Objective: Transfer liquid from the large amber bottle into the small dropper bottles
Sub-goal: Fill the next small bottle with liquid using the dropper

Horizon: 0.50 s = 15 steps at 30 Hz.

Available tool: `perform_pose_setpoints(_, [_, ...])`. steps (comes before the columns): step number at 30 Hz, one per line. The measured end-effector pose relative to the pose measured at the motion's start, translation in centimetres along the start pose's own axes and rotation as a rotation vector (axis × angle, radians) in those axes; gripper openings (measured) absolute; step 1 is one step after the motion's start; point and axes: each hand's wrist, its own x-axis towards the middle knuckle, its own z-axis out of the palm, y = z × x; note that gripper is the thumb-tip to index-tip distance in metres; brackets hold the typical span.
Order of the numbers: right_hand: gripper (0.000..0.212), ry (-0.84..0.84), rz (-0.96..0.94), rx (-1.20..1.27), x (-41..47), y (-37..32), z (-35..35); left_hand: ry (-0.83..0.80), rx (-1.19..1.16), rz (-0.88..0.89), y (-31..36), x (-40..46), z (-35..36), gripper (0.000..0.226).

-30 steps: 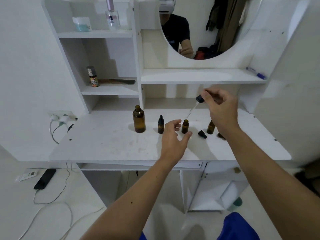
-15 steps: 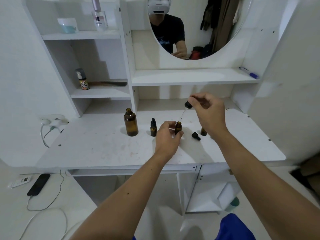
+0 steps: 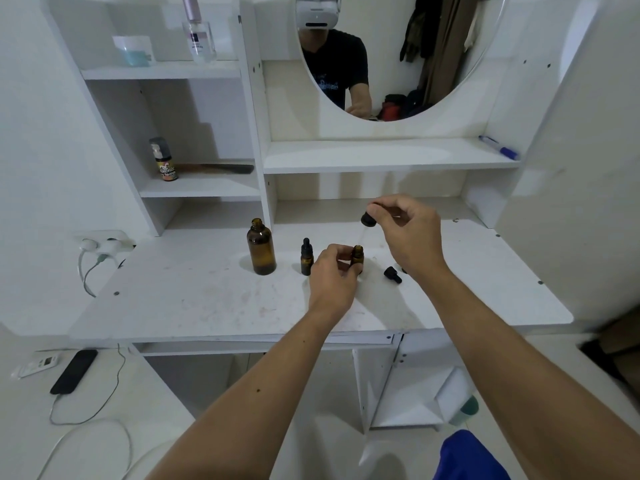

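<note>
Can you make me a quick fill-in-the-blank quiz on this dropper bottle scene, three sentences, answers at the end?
1. The right hand pinches the black bulb of a ____ above the open small bottle.
2. The left hand steadies that small bottle, which has no ____ on it.
3. The large amber bottle stands to the ____ of the capped dropper bottle.

Missing words: dropper; cap; left

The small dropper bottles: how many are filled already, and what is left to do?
Apparently done: one capped dropper bottle stands beside the uncapped large amber bottle. In hand: left hand steadies an open small bottle; right hand holds the dropper above it. Left: a loose dropper cap lies unused.
</note>
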Motion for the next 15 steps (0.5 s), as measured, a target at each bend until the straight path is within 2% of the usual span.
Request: perform_pose_setpoints(15, [0.004, 0.02, 0.016, -0.028, 0.01, -0.14, 0.01, 0.006, 0.01, 0.008, -0.24, 0.14, 0.04, 0.023])
